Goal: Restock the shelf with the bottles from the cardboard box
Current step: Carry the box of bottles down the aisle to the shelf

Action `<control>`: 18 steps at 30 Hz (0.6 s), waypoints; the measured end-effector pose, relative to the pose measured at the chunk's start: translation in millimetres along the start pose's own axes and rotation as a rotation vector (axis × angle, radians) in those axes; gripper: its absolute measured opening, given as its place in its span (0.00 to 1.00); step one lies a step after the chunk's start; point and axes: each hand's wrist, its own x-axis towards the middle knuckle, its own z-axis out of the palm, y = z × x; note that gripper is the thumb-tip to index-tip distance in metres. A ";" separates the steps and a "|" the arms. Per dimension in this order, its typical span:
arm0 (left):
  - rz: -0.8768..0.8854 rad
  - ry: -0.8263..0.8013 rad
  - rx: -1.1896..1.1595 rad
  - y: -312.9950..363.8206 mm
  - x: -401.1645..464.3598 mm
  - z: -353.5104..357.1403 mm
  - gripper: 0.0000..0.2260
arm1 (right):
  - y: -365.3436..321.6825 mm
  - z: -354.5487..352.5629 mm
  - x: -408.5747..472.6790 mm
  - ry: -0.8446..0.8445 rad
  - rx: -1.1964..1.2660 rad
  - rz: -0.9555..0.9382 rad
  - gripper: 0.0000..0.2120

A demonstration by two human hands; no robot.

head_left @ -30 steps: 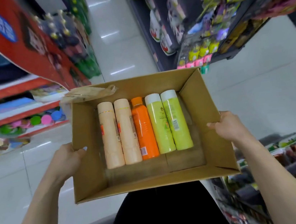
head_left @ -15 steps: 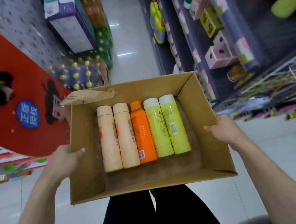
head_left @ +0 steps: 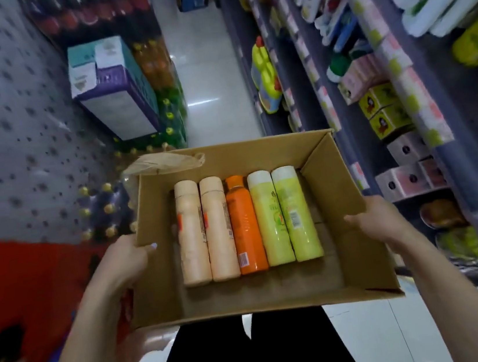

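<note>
I carry an open cardboard box (head_left: 352, 196) in front of my waist. My left hand (head_left: 126, 256) grips its left wall and my right hand (head_left: 373, 220) grips its right wall. Several bottles lie side by side on the box floor, caps away from me: two peach bottles (head_left: 191, 235) on the left, an orange bottle (head_left: 245, 228) in the middle, two lime-green bottles (head_left: 297, 218) on the right. The shelf (head_left: 423, 114) rises at my right, with bottles and small boxes on its levels.
A tiled aisle floor (head_left: 214, 99) runs ahead between the shelf and stacked drink packs (head_left: 157, 79) with a purple-and-white carton (head_left: 115, 84) on the left. A red display (head_left: 32, 284) stands close at my lower left. A crumpled paper strip (head_left: 162, 163) hangs on the box's far left corner.
The view has swung upward and toward the right-hand shelf, which now fills more of the frame. Both hands keep the same grip on the box, and the bottles have not shifted.
</note>
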 end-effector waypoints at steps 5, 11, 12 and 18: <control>0.010 0.007 0.000 55.3 53.4 -48.6 0.08 | -55.8 -21.2 39.2 0.009 0.064 0.030 0.13; 0.020 0.062 0.048 124.1 116.6 -89.9 0.09 | -110.4 -38.6 98.4 0.008 0.135 0.008 0.12; 0.012 0.058 0.051 136.9 125.9 -96.5 0.10 | -118.5 -42.9 110.7 0.000 0.154 0.016 0.09; 0.010 0.025 0.073 202.9 180.7 -129.9 0.10 | -173.6 -71.3 160.1 0.003 0.191 0.041 0.03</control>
